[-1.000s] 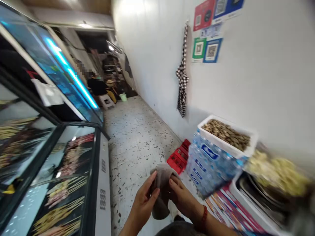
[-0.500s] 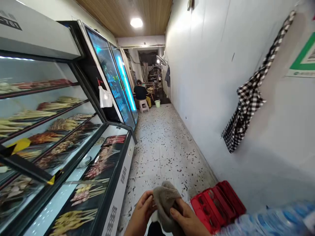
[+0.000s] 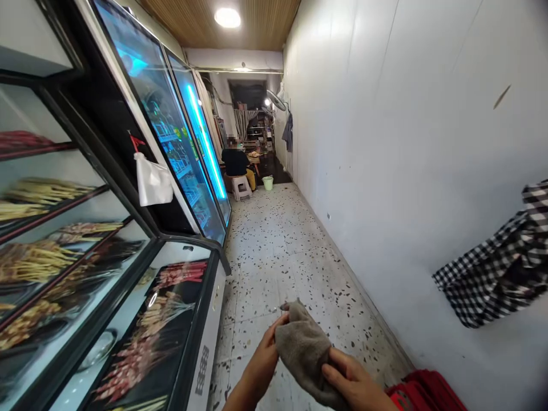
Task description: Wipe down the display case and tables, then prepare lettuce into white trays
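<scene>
Over the terrazzo floor (image 3: pixel 274 274), right of the refrigerated display case (image 3: pixel 215 314), a grey-brown cloth (image 3: pixel 303 348) is held bunched. The right hand (image 3: pixel 353 377) pinches its lower side, the left hand (image 3: pixel 264 357) its left edge; light, even tension should control it best.

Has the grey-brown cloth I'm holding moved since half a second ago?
Yes. The cloth has moved forward relative to the red case on the floor, which now sits lower and farther right in view.
</scene>
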A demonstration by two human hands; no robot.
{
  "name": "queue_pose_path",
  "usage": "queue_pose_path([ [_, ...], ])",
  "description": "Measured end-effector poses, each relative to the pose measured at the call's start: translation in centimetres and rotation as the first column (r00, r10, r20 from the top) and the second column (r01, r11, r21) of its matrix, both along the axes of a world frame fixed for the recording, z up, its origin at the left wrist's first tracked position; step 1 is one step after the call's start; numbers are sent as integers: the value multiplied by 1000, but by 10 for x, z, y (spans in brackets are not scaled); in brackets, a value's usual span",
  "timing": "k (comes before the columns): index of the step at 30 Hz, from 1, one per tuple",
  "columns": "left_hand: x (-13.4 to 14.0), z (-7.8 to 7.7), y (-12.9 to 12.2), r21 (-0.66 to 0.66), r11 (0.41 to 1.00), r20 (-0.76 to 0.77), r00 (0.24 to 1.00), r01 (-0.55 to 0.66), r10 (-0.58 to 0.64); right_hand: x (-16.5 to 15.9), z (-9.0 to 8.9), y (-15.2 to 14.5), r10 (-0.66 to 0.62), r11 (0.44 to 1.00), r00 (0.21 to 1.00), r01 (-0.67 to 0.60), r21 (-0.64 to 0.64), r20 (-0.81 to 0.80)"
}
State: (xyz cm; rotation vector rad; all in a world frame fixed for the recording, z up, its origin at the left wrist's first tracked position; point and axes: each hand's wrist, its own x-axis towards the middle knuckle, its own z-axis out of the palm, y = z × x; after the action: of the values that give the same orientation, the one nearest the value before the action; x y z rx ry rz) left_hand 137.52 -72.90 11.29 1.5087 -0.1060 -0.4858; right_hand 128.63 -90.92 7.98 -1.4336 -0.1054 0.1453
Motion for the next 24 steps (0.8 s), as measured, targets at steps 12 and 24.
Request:
queue_pose_path([
  [12,267,-50,-61,450,874,406,914,-181,-20,232,-28,-142,-333,929,915,360,87,-225],
  [24,507,-18,-232,292,941,267,959,-171,92,499,-29,-322,-459,888,888,459,14,-26],
])
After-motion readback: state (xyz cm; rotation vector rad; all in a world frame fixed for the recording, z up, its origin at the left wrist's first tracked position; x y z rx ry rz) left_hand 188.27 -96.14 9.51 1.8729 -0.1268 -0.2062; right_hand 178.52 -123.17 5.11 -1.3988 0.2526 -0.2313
